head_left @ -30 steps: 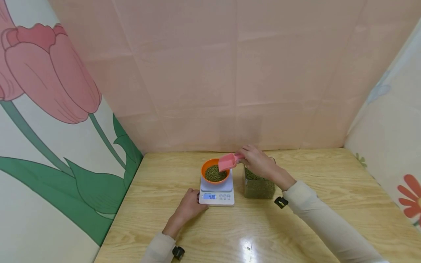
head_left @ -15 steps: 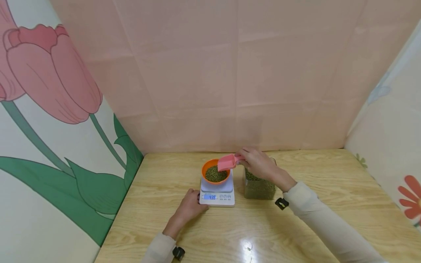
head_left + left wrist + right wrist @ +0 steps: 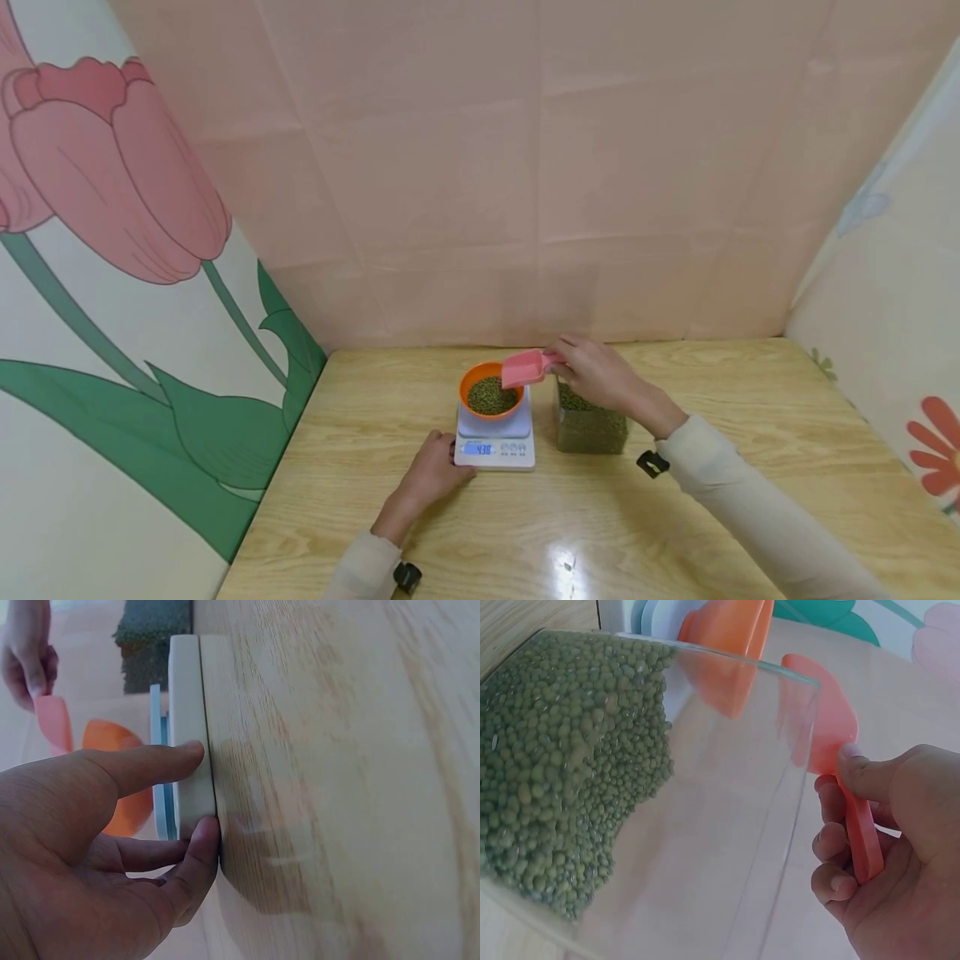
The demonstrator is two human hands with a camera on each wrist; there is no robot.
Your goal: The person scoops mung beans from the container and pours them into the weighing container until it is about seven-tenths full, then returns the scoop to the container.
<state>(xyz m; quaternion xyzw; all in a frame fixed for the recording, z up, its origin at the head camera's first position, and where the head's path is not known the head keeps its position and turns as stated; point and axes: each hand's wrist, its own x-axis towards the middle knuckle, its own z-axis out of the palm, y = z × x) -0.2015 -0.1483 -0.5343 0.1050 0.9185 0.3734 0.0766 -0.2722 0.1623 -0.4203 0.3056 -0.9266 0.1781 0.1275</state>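
My right hand [image 3: 600, 375] grips the handle of a pink scoop [image 3: 525, 369], tilted over the right rim of an orange bowl [image 3: 465, 392]. Small green mung beans [image 3: 491, 397] fill the lower part of that bowl, which sits on a white digital kitchen scale [image 3: 517, 462]; its display reads 438. At the scale's front left corner is my left hand [image 3: 431, 469]. The left wrist view shows its thumb on the scale's front face and curled fingers against the side [image 3: 196, 855]. The right wrist view has the scoop's handle [image 3: 861, 832] wrapped by fingers and thumb.
Just right of the scale stands a clear square container [image 3: 591, 440], partly filled with mung beans [image 3: 562, 750]; my right forearm passes over its right side. The wooden table [image 3: 375, 383] meets a pink-covered wall [image 3: 442, 208] behind, with patterned walls at both sides.
The pink scoop and my right hand have shifted slightly to the right over the bowl's rim. My left hand stays at the scale, and the display still reads 438.
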